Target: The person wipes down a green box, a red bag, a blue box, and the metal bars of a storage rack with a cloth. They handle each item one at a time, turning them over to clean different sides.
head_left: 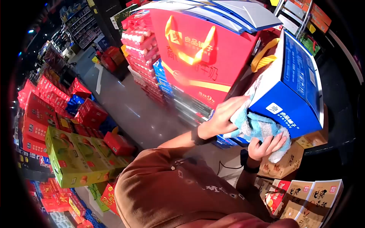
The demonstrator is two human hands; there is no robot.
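Up close stands a blue gift box (283,108) with white lettering and a yellow-orange ribbon handle (264,57). A light blue and white cloth (260,125) is bunched against its lower front edge. My left hand (228,111) grips the cloth's left part beside the box's corner, its fingertips partly hidden. My right hand (268,146) has its fingers closed over the lower right of the cloth, just below the box. Left of the blue box is a large red gift box (205,57) with yellow ribbon handles.
Flat blue-and-white boxes (228,13) lie above the red one. Red packages (142,49) are stacked beside it. Green-yellow fruit cartons (81,155) stand across the aisle floor (152,117). Brown cartons (315,197) sit at lower right.
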